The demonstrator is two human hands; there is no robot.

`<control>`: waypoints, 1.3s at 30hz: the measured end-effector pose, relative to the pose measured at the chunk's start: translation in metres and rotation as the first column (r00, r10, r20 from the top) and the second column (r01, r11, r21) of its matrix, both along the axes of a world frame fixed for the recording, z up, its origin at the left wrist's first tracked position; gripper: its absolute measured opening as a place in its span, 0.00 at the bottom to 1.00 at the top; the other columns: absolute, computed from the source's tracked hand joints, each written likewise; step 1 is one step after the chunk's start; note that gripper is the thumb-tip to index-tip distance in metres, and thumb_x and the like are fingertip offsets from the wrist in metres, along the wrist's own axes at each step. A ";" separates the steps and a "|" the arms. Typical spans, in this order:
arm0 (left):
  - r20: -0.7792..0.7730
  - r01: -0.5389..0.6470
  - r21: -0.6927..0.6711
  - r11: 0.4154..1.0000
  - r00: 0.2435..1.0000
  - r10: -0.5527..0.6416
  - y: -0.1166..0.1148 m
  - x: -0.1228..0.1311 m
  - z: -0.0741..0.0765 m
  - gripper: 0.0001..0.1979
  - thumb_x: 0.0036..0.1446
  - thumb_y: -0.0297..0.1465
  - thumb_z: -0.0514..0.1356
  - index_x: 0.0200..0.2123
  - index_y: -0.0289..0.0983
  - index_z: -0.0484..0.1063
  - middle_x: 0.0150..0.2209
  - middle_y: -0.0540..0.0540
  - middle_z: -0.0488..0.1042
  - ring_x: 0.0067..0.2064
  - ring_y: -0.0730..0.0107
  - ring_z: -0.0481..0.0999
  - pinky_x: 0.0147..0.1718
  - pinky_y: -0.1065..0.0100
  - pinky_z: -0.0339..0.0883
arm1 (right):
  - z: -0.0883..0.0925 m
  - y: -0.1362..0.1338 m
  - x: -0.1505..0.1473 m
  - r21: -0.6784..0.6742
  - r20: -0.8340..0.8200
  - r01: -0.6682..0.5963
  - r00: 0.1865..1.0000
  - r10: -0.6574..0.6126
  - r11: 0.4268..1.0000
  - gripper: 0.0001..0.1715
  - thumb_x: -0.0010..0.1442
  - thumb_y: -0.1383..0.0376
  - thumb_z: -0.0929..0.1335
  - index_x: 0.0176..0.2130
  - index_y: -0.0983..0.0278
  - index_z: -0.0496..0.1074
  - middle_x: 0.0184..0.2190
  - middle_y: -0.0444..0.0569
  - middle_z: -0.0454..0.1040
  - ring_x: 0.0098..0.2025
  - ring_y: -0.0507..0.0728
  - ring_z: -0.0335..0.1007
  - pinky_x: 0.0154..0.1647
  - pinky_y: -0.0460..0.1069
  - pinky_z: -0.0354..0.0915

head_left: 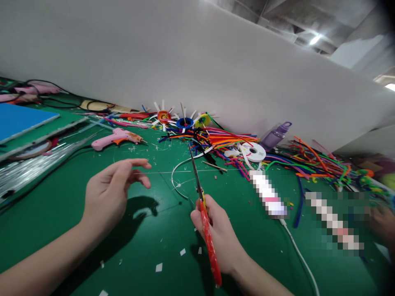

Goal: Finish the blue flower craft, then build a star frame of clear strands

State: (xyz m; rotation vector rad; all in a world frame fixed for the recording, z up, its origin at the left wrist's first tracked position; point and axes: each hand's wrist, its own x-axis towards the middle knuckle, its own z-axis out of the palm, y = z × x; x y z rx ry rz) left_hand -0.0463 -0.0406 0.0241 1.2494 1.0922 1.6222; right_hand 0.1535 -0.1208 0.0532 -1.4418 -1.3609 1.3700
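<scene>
My right hand [216, 228] is wrapped round a pair of scissors [207, 234] with red handles, its dark blades pointing up and away over the table. My left hand [109, 191] hovers to the left, its fingers loosely bent and apart. A thin pale strand runs rightward from near its fingertips. Between the hands, a narrow white strip [173, 174] curves on the green table [148, 255], one end close to my right fingers; whether they touch it I cannot tell. A white ribbon spool [253, 152] lies beyond the scissors.
A pink glue gun [115, 138] lies at left, near silver strips [46, 164]. Colourful pipe cleaners [228, 139], small flower-like pieces [185, 122] and a purple bottle [276, 135] line the wall. White scraps [159, 267] lie in front. Another person's hand [382, 222] is at far right.
</scene>
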 end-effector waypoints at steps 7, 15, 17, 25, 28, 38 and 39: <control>0.274 0.042 0.006 0.999 0.961 -0.042 0.006 0.002 0.002 0.17 0.61 0.34 0.50 0.29 0.34 0.75 0.31 0.46 0.74 0.24 0.69 0.73 0.27 0.64 0.67 | -0.003 0.001 0.000 0.010 -0.007 0.004 1.000 -0.004 1.000 0.19 0.57 0.52 0.65 0.29 0.61 0.54 0.22 0.36 0.53 0.22 0.46 0.49 0.20 0.43 0.50; 0.098 0.052 0.090 0.995 0.993 -0.061 0.002 -0.003 -0.004 0.06 0.56 0.31 0.58 0.31 0.37 0.75 0.33 0.49 0.72 0.26 0.73 0.72 0.26 0.67 0.66 | -0.004 0.000 0.000 0.029 -0.015 0.031 0.999 -0.031 0.999 0.22 0.57 0.48 0.65 0.29 0.60 0.53 0.21 0.36 0.51 0.21 0.46 0.47 0.19 0.43 0.49; 0.039 0.084 0.101 0.991 0.995 -0.088 0.000 -0.005 -0.007 0.01 0.53 0.29 0.62 0.31 0.39 0.74 0.35 0.50 0.71 0.26 0.73 0.73 0.27 0.68 0.66 | -0.004 0.001 -0.001 0.026 -0.012 0.029 1.000 -0.029 0.999 0.22 0.57 0.49 0.65 0.29 0.60 0.54 0.21 0.36 0.51 0.21 0.46 0.47 0.19 0.43 0.49; -0.207 0.128 0.118 0.985 0.973 -0.102 -0.003 -0.003 -0.005 0.03 0.50 0.28 0.65 0.27 0.38 0.74 0.29 0.52 0.72 0.24 0.77 0.72 0.24 0.73 0.66 | -0.003 0.001 0.000 0.029 -0.009 0.030 1.000 -0.030 0.999 0.22 0.57 0.47 0.64 0.29 0.60 0.54 0.22 0.36 0.52 0.22 0.47 0.48 0.20 0.43 0.50; -0.235 0.118 0.151 0.981 0.969 -0.081 -0.002 -0.001 -0.004 0.01 0.50 0.29 0.65 0.27 0.39 0.75 0.29 0.51 0.72 0.24 0.77 0.72 0.23 0.73 0.67 | -0.002 0.002 0.001 0.037 -0.003 0.029 1.000 -0.029 0.999 0.22 0.57 0.47 0.64 0.29 0.60 0.53 0.22 0.37 0.51 0.22 0.47 0.48 0.20 0.44 0.49; -0.314 0.167 0.224 0.960 0.945 -0.091 -0.003 -0.002 -0.004 0.04 0.51 0.27 0.64 0.26 0.41 0.75 0.26 0.50 0.73 0.29 0.73 0.73 0.26 0.72 0.67 | -0.013 0.001 0.005 0.056 -0.011 -0.014 1.000 0.015 0.998 0.26 0.58 0.42 0.61 0.35 0.62 0.58 0.23 0.37 0.53 0.23 0.48 0.46 0.22 0.44 0.49; -0.312 0.163 0.228 0.960 0.946 -0.087 -0.002 -0.002 -0.004 0.04 0.51 0.27 0.64 0.26 0.41 0.75 0.26 0.51 0.73 0.29 0.73 0.73 0.26 0.72 0.67 | -0.013 0.000 0.006 0.065 -0.012 -0.024 1.000 0.025 0.998 0.26 0.58 0.42 0.61 0.36 0.62 0.58 0.23 0.37 0.53 0.23 0.47 0.46 0.22 0.44 0.49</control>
